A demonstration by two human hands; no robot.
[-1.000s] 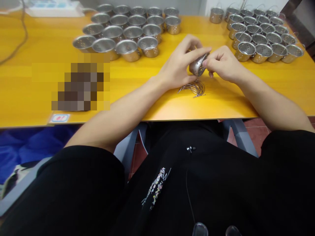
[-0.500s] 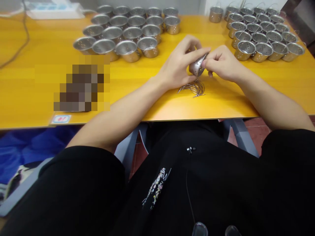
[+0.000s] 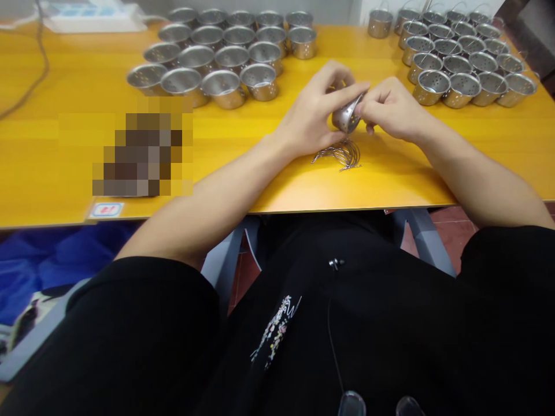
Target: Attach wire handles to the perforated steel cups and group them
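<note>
My left hand [image 3: 318,107] is wrapped round a small perforated metal cup [image 3: 346,117], which is tilted with its mouth toward the right. At the cup's rim, the fingers of my right hand [image 3: 388,110] are pinched together; whatever sits between them is hidden. Just below the cup, a small bunch of curved wire handles [image 3: 342,156] lies on the yellow table [image 3: 303,190].
Rows of perforated cups without visible handles [image 3: 223,89] stand at the back left. More cups with thin wire handles [image 3: 462,89] are grouped at the back right. A white power strip [image 3: 95,17], a cable [image 3: 41,63] and a pixelated object [image 3: 139,162] occupy the left side.
</note>
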